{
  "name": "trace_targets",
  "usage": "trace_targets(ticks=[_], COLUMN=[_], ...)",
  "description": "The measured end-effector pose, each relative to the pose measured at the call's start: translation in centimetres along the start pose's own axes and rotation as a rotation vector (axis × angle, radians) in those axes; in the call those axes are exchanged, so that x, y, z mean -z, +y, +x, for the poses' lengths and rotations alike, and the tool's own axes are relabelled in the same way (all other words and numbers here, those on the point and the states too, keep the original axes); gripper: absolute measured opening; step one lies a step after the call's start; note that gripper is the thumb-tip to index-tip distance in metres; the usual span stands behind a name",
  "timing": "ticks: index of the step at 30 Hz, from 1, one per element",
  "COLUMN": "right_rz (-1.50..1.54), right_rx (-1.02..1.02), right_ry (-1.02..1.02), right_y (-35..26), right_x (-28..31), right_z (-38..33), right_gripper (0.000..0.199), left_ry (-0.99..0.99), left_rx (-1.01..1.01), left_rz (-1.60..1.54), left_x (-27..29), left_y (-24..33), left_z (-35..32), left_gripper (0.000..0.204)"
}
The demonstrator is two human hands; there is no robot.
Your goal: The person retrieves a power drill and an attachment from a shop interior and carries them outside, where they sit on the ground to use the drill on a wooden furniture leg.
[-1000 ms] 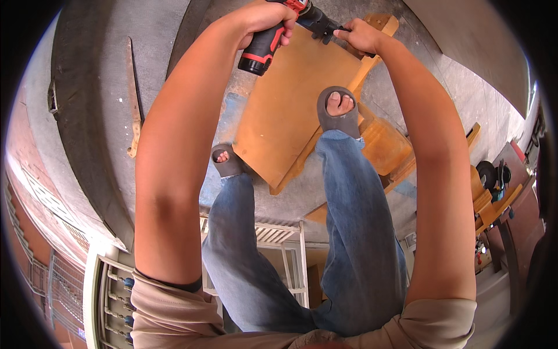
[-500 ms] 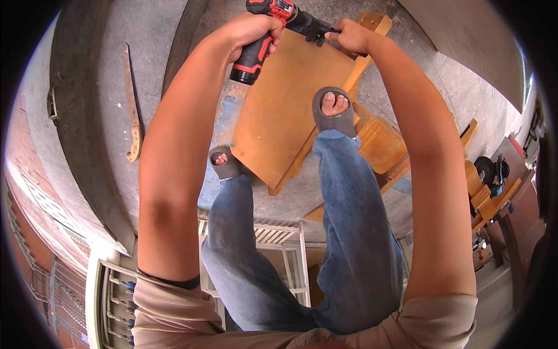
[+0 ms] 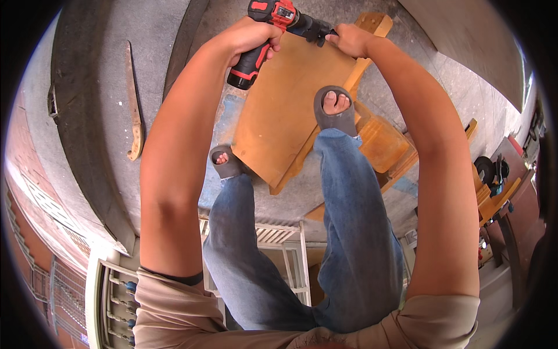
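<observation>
Now, left hand (image 3: 256, 38): wrapped around the pistol grip of the cordless drill (image 3: 281, 14), fingers curled under its head.
Right hand (image 3: 350, 39): closed on the far end of the black nose attachment (image 3: 308, 27); exactly how the fingers sit there is too small to tell.
Steady handling: a firm grip at both ends should resist twisting; I would favour relaxed elbows, fingertips well away from any working tip, and the nose pointed clear of the feet.
Footing: the right foot (image 3: 336, 104), in a dark slide, is at the right edge of the wooden panel (image 3: 290, 99); the open toe suggests extra caution.
Drill's place: held out in front at the top of the view, overlapping the panel's far end; whether it touches the wood cannot be told.
Drill's look: red and black body, black grip with a red stripe, and a dark battery base.
Attachment's look: black, chunky and irregular; no bit or blade can be made out.
</observation>
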State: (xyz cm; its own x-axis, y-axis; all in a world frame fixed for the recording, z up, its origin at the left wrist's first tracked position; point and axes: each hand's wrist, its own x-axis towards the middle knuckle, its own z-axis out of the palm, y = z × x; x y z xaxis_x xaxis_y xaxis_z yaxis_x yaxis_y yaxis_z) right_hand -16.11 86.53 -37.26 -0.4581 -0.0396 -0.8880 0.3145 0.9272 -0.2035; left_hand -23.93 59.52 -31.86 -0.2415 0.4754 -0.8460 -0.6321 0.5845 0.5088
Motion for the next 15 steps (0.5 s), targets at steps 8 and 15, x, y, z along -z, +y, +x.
trace_targets(ticks=[8,15], right_rz=[-0.042,-0.050], right_rx=[0.087,0.066], right_ry=[0.043,0.024], right_y=[1.3,1.2], right_x=[-0.9,-0.4], right_z=[1.2,1.5], right_gripper=[0.053,0.051], left_ry=[-0.017,-0.011], left_rx=[0.032,0.025], left_rz=[0.057,0.013], left_x=[-0.1,-0.1], left_y=[1.4,0.6], left_z=[0.7,1.3], left_gripper=[0.011,0.015])
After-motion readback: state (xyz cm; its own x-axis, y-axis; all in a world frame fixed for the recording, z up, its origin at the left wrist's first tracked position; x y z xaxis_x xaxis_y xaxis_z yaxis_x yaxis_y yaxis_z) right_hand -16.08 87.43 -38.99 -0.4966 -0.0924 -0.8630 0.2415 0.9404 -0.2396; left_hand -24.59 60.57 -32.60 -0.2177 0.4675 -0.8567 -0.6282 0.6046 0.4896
